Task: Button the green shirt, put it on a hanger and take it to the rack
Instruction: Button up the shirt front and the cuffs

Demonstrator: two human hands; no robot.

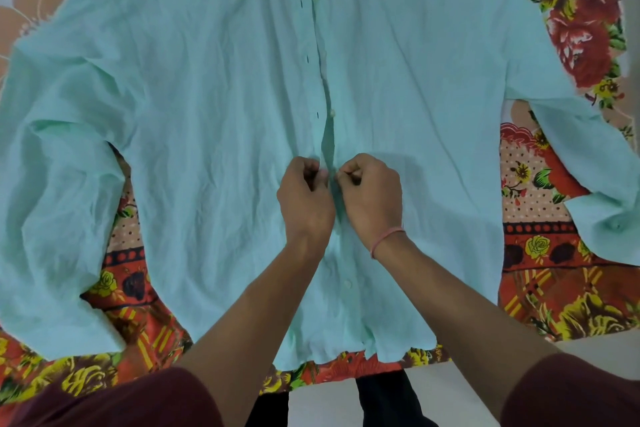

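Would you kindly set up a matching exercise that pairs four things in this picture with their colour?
Things:
1. shirt
2. wristband on the right hand
3. short sleeves of the person
4. bedspread under the shirt

Colours:
A. pink
B. red and orange with yellow flowers
C. pale green
D. dark maroon

Right pairs: 1-C, 2-A, 3-D, 4-B

A home bedroom: a floral bedsheet (561, 288) covers the bed beside pale floor (346, 402).
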